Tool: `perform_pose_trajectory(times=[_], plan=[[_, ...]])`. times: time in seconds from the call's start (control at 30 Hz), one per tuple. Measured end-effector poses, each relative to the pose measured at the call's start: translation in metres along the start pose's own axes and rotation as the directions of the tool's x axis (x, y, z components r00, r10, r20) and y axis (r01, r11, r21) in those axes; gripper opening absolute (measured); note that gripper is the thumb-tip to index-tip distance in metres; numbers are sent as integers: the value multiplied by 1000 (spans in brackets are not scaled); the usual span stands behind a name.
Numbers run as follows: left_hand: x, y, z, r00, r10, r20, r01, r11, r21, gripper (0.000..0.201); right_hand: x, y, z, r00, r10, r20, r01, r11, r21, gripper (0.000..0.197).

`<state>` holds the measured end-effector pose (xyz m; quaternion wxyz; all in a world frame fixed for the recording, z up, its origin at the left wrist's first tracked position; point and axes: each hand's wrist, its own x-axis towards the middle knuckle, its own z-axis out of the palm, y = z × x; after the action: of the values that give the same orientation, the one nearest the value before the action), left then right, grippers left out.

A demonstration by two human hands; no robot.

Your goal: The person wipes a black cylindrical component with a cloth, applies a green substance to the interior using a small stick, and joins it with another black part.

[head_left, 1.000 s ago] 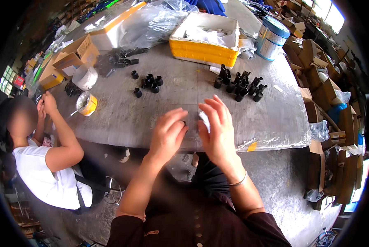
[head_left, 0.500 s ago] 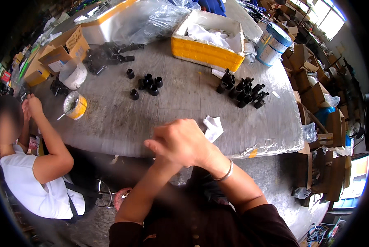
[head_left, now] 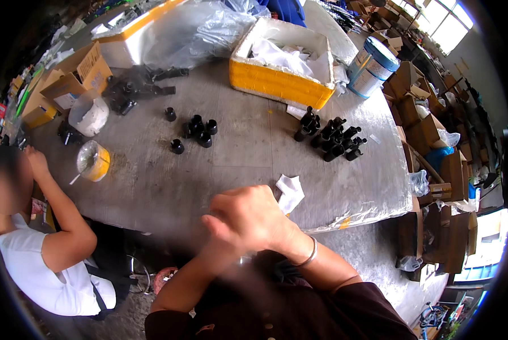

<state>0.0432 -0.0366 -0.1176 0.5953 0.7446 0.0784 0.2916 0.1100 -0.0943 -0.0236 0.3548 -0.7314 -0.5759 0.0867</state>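
Both hands drawn back off the bench since earlier, right hand [head_left: 254,218] clasped over the left hand [head_left: 223,249], finger grip unclear, white cloth [head_left: 291,191] left at the bench's [head_left: 152,187] near edge, just beyond the hands, black fittings [head_left: 330,139] toward the far right.

Single head-worn fisheye view, looking steeply down, hands [head_left: 248,218] close, table [head_left: 254,153] beyond

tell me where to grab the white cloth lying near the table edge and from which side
Pinch the white cloth at its upper, raised fold, coming down from above on the near side. It lies crumpled and loose on the grey table, with nothing on top of it, just beyond the clasped hands, so a top pinch should lift it cleanly. Its lower corner is hidden behind the hands.
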Motion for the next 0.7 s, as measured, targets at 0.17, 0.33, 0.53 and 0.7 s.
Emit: perform_pose_trajectory(times=[0.17,0.33,0.53,0.7], plan=[[2,1,4,1000,-2,29,3,1000,-20,17,-5,6,-11,993,31,115,-36,998,46,34],[9,37,-26,892,374,253,-450,773,446,12,-59,22,-45,923,-179,-342,191,982,1,35],[63,92,-6,890,378,254,-448,827,339,10,-170,93,-95,688,86,-720,-276,950,-149,16],[150,110,63,812,435,390,-550,794,259,8,-186,128,-95,595,141,-791,-428,889,-164,14]])
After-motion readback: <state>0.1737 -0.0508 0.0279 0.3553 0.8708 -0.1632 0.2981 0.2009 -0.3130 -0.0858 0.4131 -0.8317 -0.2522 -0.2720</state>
